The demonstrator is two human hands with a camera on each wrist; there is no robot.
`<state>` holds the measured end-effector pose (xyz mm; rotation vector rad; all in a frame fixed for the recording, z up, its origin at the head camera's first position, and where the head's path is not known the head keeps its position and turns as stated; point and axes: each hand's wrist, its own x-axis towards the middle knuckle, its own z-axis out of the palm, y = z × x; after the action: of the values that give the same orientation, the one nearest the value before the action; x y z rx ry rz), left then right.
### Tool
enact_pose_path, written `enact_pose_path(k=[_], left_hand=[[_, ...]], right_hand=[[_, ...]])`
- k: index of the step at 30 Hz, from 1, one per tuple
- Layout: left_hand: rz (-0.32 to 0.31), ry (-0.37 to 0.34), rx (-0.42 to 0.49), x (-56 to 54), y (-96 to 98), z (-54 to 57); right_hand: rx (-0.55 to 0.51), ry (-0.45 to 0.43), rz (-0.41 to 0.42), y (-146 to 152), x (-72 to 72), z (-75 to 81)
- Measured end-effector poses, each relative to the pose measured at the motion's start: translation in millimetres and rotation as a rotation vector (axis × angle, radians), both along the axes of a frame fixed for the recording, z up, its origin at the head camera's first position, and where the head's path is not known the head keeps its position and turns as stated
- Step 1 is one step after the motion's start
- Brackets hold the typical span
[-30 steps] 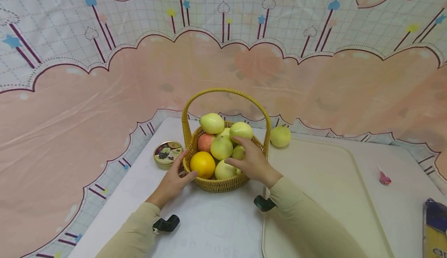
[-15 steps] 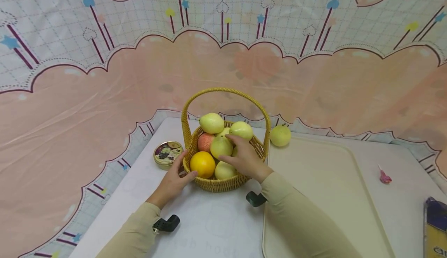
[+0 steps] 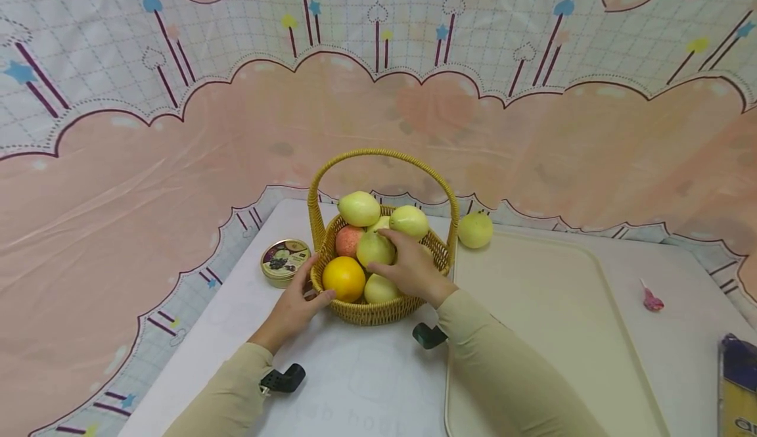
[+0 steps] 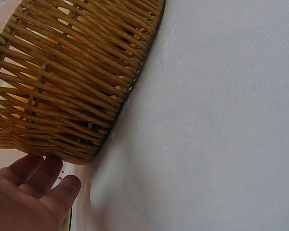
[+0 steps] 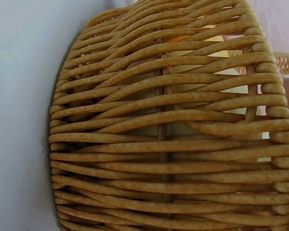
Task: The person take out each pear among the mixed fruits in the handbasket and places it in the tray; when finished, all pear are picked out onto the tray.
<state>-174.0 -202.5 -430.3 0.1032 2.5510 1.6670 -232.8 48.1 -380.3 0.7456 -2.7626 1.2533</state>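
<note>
A wicker basket [image 3: 372, 317] with a tall arched handle stands on the white table, full of fruit. In it are an orange [image 3: 344, 279], a red fruit [image 3: 347, 241] and several pale green pears. My left hand [image 3: 292, 311] holds the basket's left side, thumb on the front rim; the left wrist view shows fingertips [image 4: 70, 185] against the weave. Reaching over the right rim, my right hand [image 3: 415, 267] has thumb and fingers around the middle pear [image 3: 370, 250]. The right wrist view is mostly basket weave [image 5: 173, 144], with part of the hand at its right edge.
A round tin [image 3: 285, 261] sits left of the basket. One more pear [image 3: 475, 230] lies behind, by the corner of a cream tray [image 3: 532, 319]. Farther right are a small pink object [image 3: 652, 301] and a blue and yellow package [image 3: 738, 384]. Patterned cloth [image 3: 378, 115] hangs behind.
My right hand has moved left and inward over the basket, from the right-hand fruit to the middle pear, and closed its thumb and fingers around it. The left hand has stayed put.
</note>
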Motion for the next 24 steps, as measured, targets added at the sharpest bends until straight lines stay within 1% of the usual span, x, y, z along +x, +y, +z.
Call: enact_pose_path(k=[9,14,24], left_hand=[[-0.004,-0.008,0.000,1.2,-0.1,1.3],[-0.009,-0.008,0.002,1.6,-0.1,2.2],[0.002,-0.007,-0.009,1.6,0.2,0.7]], right_hand=[[-0.040,0.002,0.044,-2.3,-0.2,-2.9],[-0.060,-0.022,0.073,-5.8,1.7,-0.7],[-0.059,-0.060,0.050,-10.9,-1.7,-1.3]])
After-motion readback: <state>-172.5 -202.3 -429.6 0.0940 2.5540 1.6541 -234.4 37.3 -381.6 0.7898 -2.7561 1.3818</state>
